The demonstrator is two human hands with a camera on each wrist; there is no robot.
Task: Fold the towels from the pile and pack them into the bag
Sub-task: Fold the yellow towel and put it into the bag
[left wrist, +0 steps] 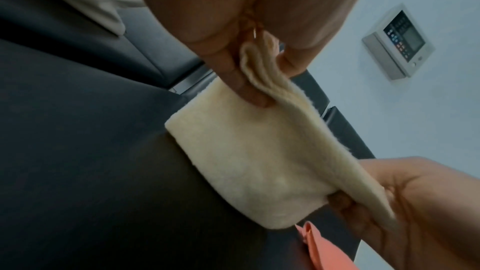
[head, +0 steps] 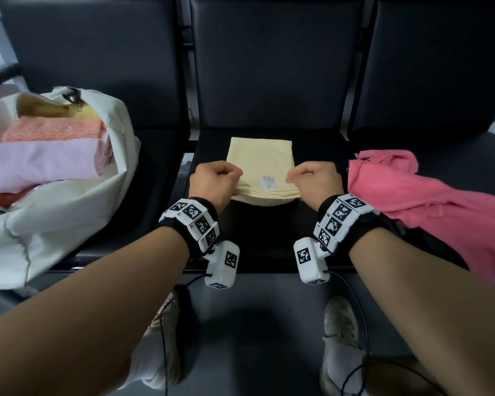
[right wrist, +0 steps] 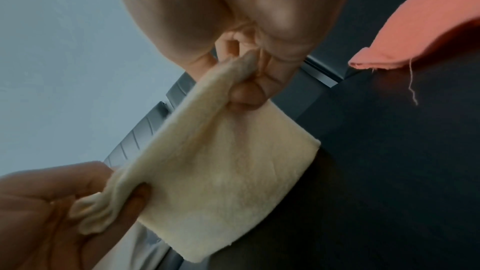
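- Left hand and right hand are each pinching a near corner of the folded yellow towel, which is lying on the middle seat
- Stacked layers are risking slipping apart during the lift toward the bag, since only corners are being held

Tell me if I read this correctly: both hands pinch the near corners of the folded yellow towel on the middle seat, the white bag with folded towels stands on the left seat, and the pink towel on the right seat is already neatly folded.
Not quite. The pink towel is not folded; the head view shows it lying crumpled and spread out. The rest holds: left hand and right hand pinch the yellow towel, and the white bag is on the left.
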